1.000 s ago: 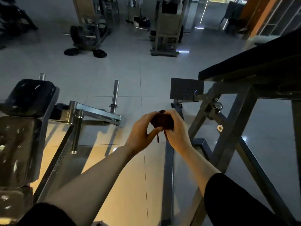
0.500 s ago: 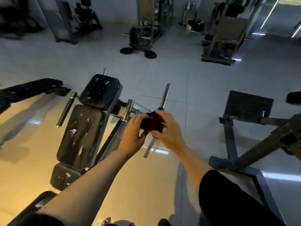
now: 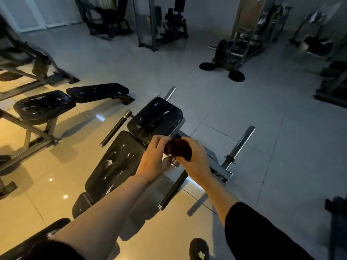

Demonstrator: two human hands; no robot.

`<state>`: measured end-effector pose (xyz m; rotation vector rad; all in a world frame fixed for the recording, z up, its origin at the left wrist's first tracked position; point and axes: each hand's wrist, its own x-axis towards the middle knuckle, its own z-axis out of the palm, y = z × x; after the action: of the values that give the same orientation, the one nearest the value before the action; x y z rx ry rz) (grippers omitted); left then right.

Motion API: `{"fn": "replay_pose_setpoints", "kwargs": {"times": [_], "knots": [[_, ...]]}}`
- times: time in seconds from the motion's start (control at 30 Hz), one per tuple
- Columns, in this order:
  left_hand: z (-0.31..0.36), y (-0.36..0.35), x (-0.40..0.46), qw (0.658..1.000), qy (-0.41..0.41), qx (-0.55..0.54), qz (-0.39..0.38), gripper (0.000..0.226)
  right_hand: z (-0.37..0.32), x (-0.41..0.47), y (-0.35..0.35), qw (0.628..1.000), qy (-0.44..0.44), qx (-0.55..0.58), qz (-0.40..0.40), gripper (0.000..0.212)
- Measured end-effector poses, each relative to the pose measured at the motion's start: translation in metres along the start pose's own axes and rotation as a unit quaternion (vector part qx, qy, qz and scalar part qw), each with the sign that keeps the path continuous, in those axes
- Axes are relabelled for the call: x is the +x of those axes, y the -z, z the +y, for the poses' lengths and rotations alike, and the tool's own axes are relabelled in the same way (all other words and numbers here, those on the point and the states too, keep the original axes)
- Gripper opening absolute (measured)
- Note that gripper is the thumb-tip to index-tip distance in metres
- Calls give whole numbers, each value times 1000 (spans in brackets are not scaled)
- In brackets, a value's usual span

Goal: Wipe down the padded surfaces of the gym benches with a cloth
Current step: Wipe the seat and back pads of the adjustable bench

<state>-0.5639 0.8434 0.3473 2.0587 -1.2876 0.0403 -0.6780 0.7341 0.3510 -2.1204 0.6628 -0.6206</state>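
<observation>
bunching a dark red cloth (image 3: 178, 149) between both hands, held in the air above the bench pads.

the cloth looks soft, light and limp, so it should crush into a wad and is best taken whole in the palm. left hand (image 3: 154, 159) curls its fingers round the cloth's left side; right hand (image 3: 195, 161) grasps the rest from the right. the nearest padded surface (image 3: 116, 162) lies below, apparently untouched, its black cover glossy and likely slick.
</observation>
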Motion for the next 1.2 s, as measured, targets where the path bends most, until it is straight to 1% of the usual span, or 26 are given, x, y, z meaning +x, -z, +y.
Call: {"fn": "replay_pose_setpoints", "kwargs": {"times": [0.1, 0.23, 0.37, 0.47, 0.57, 0.8, 0.9, 1.0, 1.07, 1.2], "knots": [[-5, -21, 46, 997, 62, 33, -14, 56, 31, 53, 15, 999, -30, -4, 9, 55], [-15, -45, 87, 991, 82, 102, -24, 51, 57, 113, 18, 998, -57, -11, 3, 49], [-33, -66, 119, 984, 125, 122, -39, 50, 71, 161, 9, 997, -70, -25, -24, 40], [-57, -80, 154, 979, 145, 128, -62, 54, 84, 195, 6, 996, -82, -39, -25, 36], [-73, -93, 189, 977, 141, 137, -79, 56, 93, 231, 8, 993, -90, -79, -19, 33], [-84, -117, 246, 964, 173, 190, -74, 60, 117, 316, 5, 993, -64, -84, -56, 36], [-85, -129, 260, 950, 213, 217, -75, 65, 136, 336, -1, 991, -51, -84, -94, 41], [-81, -143, 270, 932, 265, 231, -83, 69, 158, 354, -8, 987, -12, -67, -143, 45], [-76, -155, 276, 919, 303, 240, -73, 71, 173, 367, -11, 983, 15, -48, -179, 45], [-57, -174, 287, 879, 387, 274, -50, 72, 194, 385, -15, 964, 66, 5, -257, 40]]}}
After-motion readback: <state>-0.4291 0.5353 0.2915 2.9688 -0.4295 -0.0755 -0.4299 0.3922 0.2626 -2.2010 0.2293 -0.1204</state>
